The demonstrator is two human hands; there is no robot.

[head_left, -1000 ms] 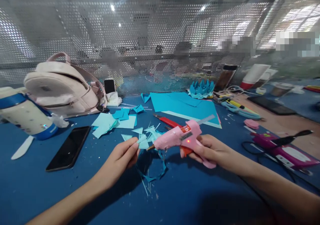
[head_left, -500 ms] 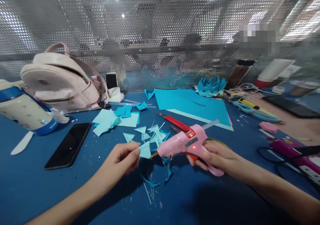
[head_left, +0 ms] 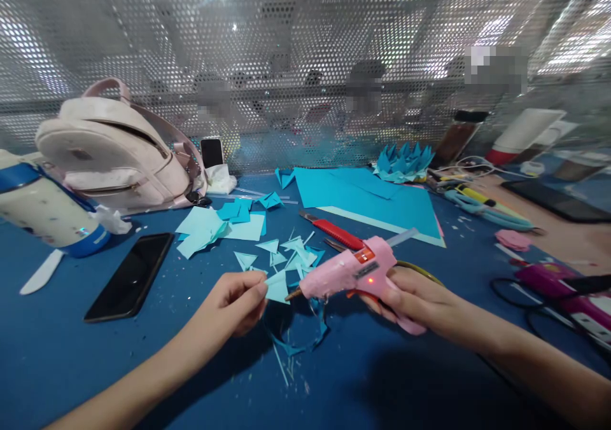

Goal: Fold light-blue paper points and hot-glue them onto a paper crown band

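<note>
The left hand [head_left: 241, 301] pinched the paper [head_left: 277, 287] by one edge; the right hand [head_left: 414, 298], apart from it, gripped the glue gun [head_left: 341, 275], nozzle [head_left: 294, 294] at the paper's corner (perhaps touching). Room ran between the forearms [head_left: 176, 352] on the blue counter [head_left: 238, 392]; scraps [head_left: 245, 261] lay beyond, before a perforated screen [head_left: 296, 42].

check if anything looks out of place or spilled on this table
Nothing looks spilled, but thin pale strands lie loose on the blue table by the near edge of the paper ring, like stray litter. A crumpled white tissue by the cream bottle also looks discarded.
</note>
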